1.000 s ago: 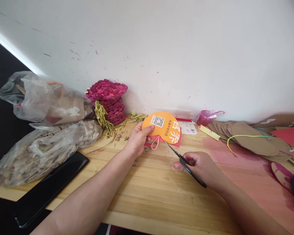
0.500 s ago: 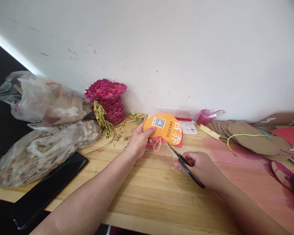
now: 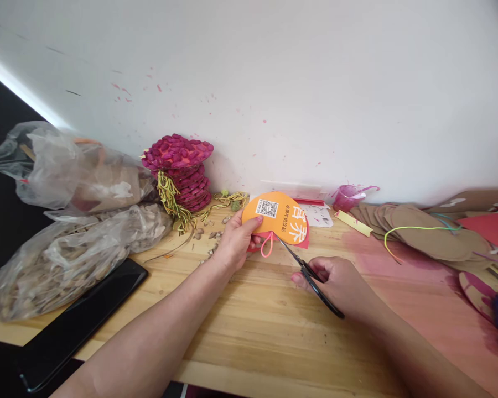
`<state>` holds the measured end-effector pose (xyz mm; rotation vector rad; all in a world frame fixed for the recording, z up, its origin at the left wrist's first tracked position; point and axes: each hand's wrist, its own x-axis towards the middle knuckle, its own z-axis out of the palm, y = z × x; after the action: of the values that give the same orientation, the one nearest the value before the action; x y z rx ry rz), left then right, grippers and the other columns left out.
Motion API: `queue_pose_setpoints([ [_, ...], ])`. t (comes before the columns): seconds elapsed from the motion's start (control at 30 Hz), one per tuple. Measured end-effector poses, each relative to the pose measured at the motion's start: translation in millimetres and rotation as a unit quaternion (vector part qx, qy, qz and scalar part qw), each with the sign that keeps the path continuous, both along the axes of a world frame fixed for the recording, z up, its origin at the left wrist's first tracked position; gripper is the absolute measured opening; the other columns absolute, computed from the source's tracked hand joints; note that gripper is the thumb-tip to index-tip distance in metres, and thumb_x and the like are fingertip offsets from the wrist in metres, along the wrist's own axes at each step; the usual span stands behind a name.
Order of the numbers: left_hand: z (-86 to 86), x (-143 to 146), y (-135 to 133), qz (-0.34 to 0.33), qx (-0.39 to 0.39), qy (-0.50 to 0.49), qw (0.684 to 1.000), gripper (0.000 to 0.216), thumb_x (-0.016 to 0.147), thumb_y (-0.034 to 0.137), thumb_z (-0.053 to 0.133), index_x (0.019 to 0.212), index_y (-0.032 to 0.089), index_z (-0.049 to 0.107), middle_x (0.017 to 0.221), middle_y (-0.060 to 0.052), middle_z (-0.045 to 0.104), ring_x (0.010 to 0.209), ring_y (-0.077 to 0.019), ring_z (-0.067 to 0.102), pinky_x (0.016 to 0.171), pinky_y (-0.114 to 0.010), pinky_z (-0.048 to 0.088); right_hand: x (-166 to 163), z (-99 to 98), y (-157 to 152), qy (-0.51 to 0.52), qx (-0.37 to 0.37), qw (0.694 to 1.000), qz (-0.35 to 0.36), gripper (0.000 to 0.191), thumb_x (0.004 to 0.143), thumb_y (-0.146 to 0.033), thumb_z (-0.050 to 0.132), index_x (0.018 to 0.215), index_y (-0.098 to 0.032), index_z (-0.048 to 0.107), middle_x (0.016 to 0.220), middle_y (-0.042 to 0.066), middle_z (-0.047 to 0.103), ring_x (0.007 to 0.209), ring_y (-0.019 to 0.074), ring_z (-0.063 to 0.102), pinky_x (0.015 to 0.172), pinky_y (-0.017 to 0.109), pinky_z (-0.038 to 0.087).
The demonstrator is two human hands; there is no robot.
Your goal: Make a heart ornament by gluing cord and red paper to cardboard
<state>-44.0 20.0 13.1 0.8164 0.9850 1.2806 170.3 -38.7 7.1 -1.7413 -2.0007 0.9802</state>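
Observation:
My left hand [image 3: 235, 241] pinches the left edge of an orange oval card [image 3: 279, 216] printed with a QR code and white characters, held just above the wooden table [image 3: 249, 326]. A red sheet [image 3: 302, 241] lies behind the card and a pink cord loop [image 3: 266, 245] hangs at its lower edge. My right hand [image 3: 341, 286] is closed round black scissors [image 3: 311, 276], whose blades point up-left and meet the card's bottom edge beside the loop.
Two clear plastic bags [image 3: 66, 243] of brown pieces lie at the left, with a black phone [image 3: 81, 318] near the table's front edge. A stack of magenta woven pieces [image 3: 182, 171] stands by the wall. A pink cup [image 3: 348, 198] and brown oval cutouts [image 3: 431, 235] lie at the right.
The card and both hands have barely shifted; the scissors stay at the card's lower edge, nudged slightly left.

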Motion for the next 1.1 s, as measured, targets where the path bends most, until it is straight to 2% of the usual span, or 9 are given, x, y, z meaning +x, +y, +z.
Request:
queue_pose_setpoints([
  [0.17, 1.7, -0.1, 0.6, 0.006, 0.012, -0.006, 1.0, 0.031, 0.067, 0.029, 0.077, 0.089, 0.016, 0.059, 0.062, 0.004, 0.061, 0.037, -0.0019, 0.039, 0.035, -0.013, 0.024, 0.1, -0.2, 0.1, -0.003, 0.0, 1.0, 0.005, 0.039, 0.079, -0.049, 0.068, 0.062, -0.019, 0.051, 0.06, -0.004, 0.041, 0.056, 0.0119, 0.037, 0.05, 0.024, 0.024],
  [0.33, 1.6, 1.2, -0.3, 0.015, 0.014, 0.008, 1.0, 0.031, 0.065, 0.03, 0.079, 0.087, 0.015, 0.062, 0.066, 0.002, 0.064, 0.04, -0.0026, 0.04, 0.039, -0.016, 0.029, 1.3, -2.7, -0.8, 0.005, 0.001, 1.0, 0.007, 0.037, 0.08, -0.05, 0.067, 0.064, -0.019, 0.054, 0.06, -0.004, 0.042, 0.056, 0.0123, 0.038, 0.049, 0.025, 0.025],
  [0.5, 1.6, 3.4, -2.7, 0.018, 0.003, 0.006, 1.0, 0.032, 0.063, 0.031, 0.08, 0.086, 0.016, 0.064, 0.064, 0.003, 0.064, 0.041, -0.0032, 0.039, 0.04, -0.017, 0.026, 1.2, -1.7, -1.3, 0.008, -0.009, 1.0, 0.008, 0.036, 0.08, -0.05, 0.067, 0.065, -0.019, 0.057, 0.061, -0.003, 0.044, 0.056, 0.0129, 0.04, 0.05, 0.025, 0.026],
  [0.77, -0.4, 5.4, -2.5, 0.014, 0.001, 0.006, 1.0, 0.033, 0.064, 0.031, 0.079, 0.086, 0.015, 0.061, 0.062, 0.003, 0.063, 0.039, -0.0029, 0.038, 0.038, -0.016, 0.025, -2.1, 3.8, -2.6, 0.005, -0.004, 1.0, -0.002, 0.04, 0.078, -0.052, 0.067, 0.061, -0.02, 0.049, 0.06, -0.004, 0.042, 0.056, 0.0125, 0.038, 0.05, 0.025, 0.025],
  [0.97, -0.2, 6.3, -3.1, 0.018, 0.007, 0.003, 1.0, 0.032, 0.064, 0.031, 0.079, 0.084, 0.015, 0.06, 0.061, 0.002, 0.062, 0.04, -0.0024, 0.037, 0.039, -0.015, 0.024, -3.4, 5.1, -1.8, 0.008, -0.006, 1.0, 0.005, 0.044, 0.079, -0.057, 0.065, 0.06, -0.02, 0.048, 0.058, -0.004, 0.041, 0.055, 0.0125, 0.037, 0.049, 0.025, 0.025],
  [1.1, 1.4, 6.6, -3.8, 0.02, 0.006, 0.005, 1.0, 0.03, 0.064, 0.03, 0.078, 0.083, 0.015, 0.06, 0.061, 0.003, 0.061, 0.039, -0.0022, 0.036, 0.039, -0.015, 0.023, -2.8, 3.4, -1.7, 0.002, 0.005, 1.0, 0.003, 0.041, 0.079, -0.053, 0.065, 0.06, -0.02, 0.05, 0.059, -0.003, 0.043, 0.055, 0.0129, 0.039, 0.049, 0.025, 0.026],
])
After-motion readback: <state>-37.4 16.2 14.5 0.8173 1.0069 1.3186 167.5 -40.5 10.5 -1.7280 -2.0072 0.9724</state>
